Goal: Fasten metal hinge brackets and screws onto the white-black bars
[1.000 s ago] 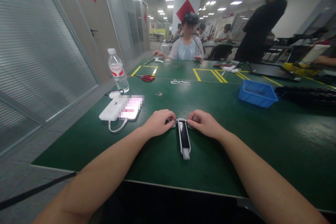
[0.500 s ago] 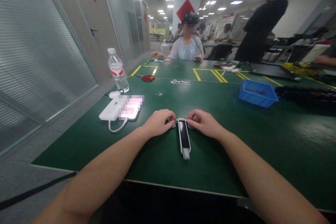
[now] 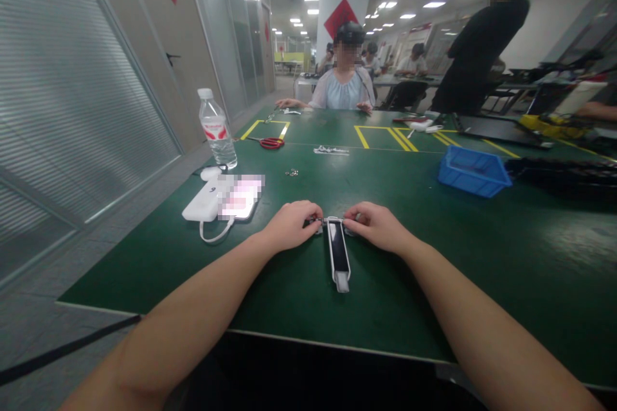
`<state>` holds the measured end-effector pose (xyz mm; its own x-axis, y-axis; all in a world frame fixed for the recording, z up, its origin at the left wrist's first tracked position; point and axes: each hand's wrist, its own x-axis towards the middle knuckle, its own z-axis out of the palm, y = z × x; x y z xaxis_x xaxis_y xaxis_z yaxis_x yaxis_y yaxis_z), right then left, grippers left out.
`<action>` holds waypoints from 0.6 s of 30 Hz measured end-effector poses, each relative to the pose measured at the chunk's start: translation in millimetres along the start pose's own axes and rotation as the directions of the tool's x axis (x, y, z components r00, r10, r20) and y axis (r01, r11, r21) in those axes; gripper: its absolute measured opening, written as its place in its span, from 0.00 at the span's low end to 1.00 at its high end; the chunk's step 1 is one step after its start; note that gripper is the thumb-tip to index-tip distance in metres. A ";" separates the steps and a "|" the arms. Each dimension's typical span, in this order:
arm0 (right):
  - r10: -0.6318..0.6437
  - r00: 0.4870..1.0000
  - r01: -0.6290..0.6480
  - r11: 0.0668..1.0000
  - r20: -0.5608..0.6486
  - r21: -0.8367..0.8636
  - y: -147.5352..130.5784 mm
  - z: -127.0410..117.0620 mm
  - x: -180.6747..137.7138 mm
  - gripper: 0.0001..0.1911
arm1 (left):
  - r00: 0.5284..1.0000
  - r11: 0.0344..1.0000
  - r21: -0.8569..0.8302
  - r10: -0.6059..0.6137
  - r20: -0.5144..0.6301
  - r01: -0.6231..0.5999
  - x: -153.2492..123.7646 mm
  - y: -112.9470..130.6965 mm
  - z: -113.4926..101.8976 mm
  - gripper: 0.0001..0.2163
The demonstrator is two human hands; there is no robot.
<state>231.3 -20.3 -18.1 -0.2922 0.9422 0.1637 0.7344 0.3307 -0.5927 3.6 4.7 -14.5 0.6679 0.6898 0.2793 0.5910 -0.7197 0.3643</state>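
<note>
On the green table before me lies a long narrow object with a white frame and a dark glossy panel (image 3: 339,249). A greyish tab (image 3: 342,282) sticks out at its near end. My left hand (image 3: 295,223) is closed, thumb and fingers pinching a small metallic piece (image 3: 315,221) at the left of the far end. Opposite it, my right hand (image 3: 370,223) is pinched closed at the right corner of that end; what it grips is mostly hidden by the fingers. Greyish flaps (image 3: 349,232) peek out beneath both hands.
Left of my hands lie a white power bank (image 3: 200,204) cabled to a phone (image 3: 245,202), and a water bottle (image 3: 218,135). Farther off are small metal parts (image 3: 292,173), red-handled scissors (image 3: 272,142) and white strips (image 3: 331,150). A blue bin (image 3: 473,171) stands right. A person (image 3: 344,87) sits opposite.
My hands and the framed object stay almost where they were. Across the table, the seated person's hand and the thin item by it have shifted slightly.
</note>
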 end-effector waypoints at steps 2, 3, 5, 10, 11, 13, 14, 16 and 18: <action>-0.001 1.000 0.001 1.000 0.004 -0.010 -0.6 -0.8 0.2 0.10 | 1.000 1.000 0.000 -0.001 0.002 0.001 0.1 0.1 0.0 0.05; -0.001 1.000 0.001 1.000 0.006 -0.010 -0.7 -1.2 0.2 0.10 | 1.000 1.000 0.000 -0.001 0.003 0.001 0.0 0.0 0.1 0.05; -0.001 1.000 0.001 1.000 0.012 -0.005 -0.7 -1.6 -0.1 0.10 | 1.000 1.000 0.001 -0.001 0.007 0.001 -0.1 -0.2 0.1 0.05; -0.001 1.000 0.001 0.999 0.004 0.037 0.1 -1.6 -0.8 0.09 | 1.000 1.000 0.009 -0.009 0.010 0.009 -0.4 0.9 -0.6 0.05; 0.001 1.000 -0.001 0.999 0.001 0.047 0.3 -1.4 -0.9 0.08 | 1.000 1.000 0.010 -0.013 0.011 0.013 -0.5 1.4 -0.9 0.05; 0.000 1.000 0.000 0.998 -0.002 0.063 0.7 -1.2 -1.0 0.08 | 1.000 1.000 0.012 -0.022 0.014 0.022 -0.7 2.4 -1.5 0.05; -0.003 1.000 0.003 0.998 -0.002 0.066 1.0 -1.0 -1.0 0.08 | 1.000 1.000 0.014 -0.025 0.016 0.025 -0.9 2.9 -1.9 0.05; -0.001 1.000 0.001 0.997 0.000 0.074 1.9 -0.7 -0.9 0.08 | 0.999 0.999 0.022 -0.038 0.019 0.038 -1.2 4.0 -2.6 0.05; 0.002 1.000 -0.002 0.996 0.001 0.087 2.9 -0.5 -0.9 0.08 | 0.998 0.998 0.031 -0.052 0.024 0.051 -1.3 5.1 -3.4 0.05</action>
<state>233.9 -20.2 -19.6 -0.2915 0.9427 0.1621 0.6791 0.3233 -0.6590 4.2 0.4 -9.9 0.6470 0.7241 0.2388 0.6383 -0.6857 0.3500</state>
